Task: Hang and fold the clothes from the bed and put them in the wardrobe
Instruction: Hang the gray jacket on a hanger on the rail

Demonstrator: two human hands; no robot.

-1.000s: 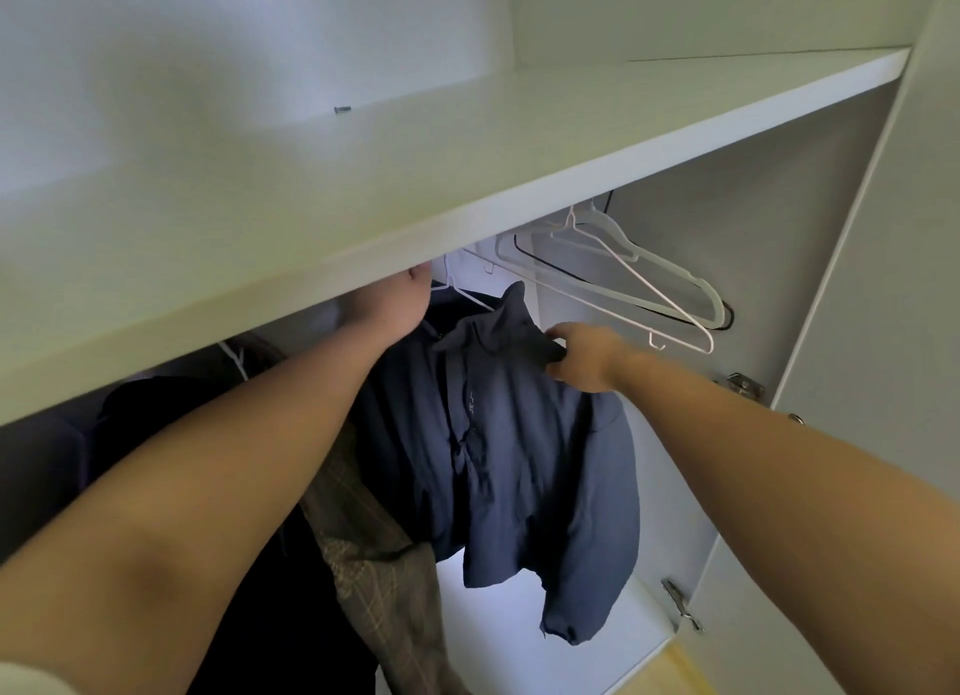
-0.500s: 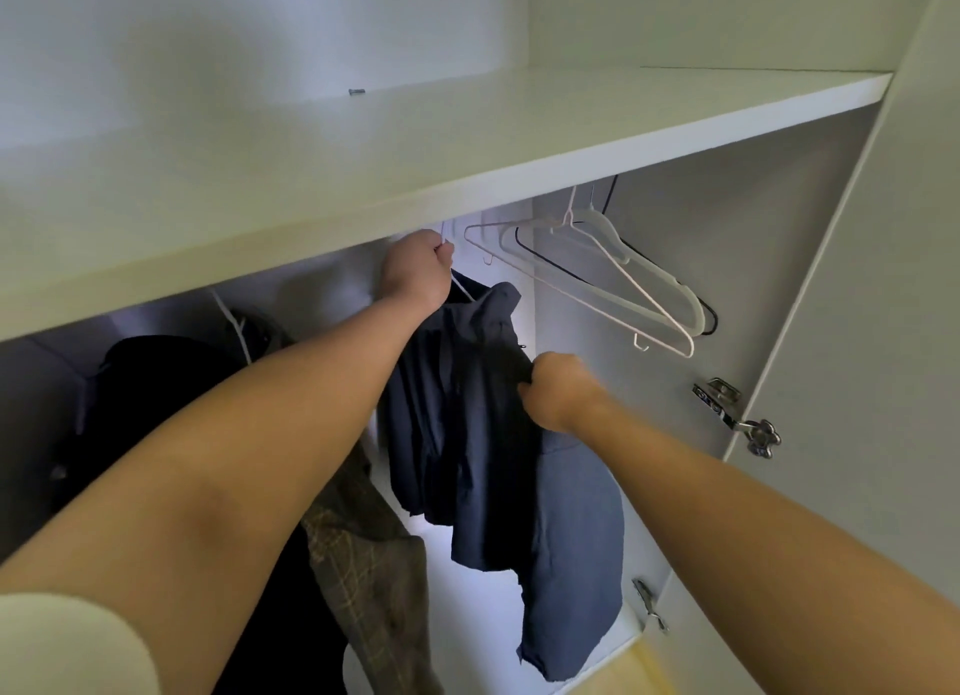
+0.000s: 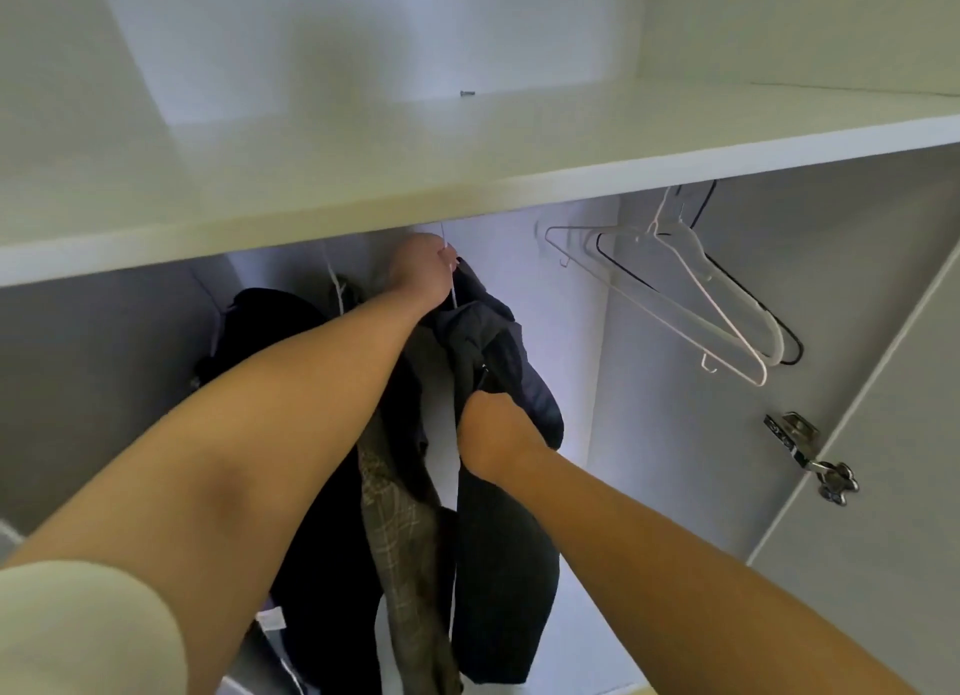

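Jacket [image 3: 511, 580], dark blue, is inside the wardrobe at frame centre and drops toward 6 o'clock, carried on a white wire hanger [image 3: 453, 292] whose neck shows at the garment's 12 o'clock. Left hand [image 3: 423, 273] is raised just under the shelf [image 3: 519, 175] edge, fingers curled round the hanger neck; the rail is hidden behind the shelf front, so cannot tell if the hook is seated on it. Right hand [image 3: 488, 434] is lower, at 5 o'clock of the left, fist clamped on a bunch of jacket fabric near the front opening. Already hung: black garment [image 3: 270, 331] at 9 o'clock, plaid garment [image 3: 400, 549] touching the jacket on its 9 o'clock side. Empty hangers [image 3: 768, 343], mostly white plus one black, sit at 2 o'clock, well apart from the jacket. Door hinge [image 3: 810, 455] at 4 o'clock, door open. Shelf top shows only a small screw [image 3: 467, 93] at 12 o'clock, no folded items seen. Judgement: hanging is partway, with this jacket nearly placed; what is left is to let go of the hanger, free the bunched fabric so it hangs straight, then do the folding part. Bed is out of view, so the number of clothes remaining cannot be told
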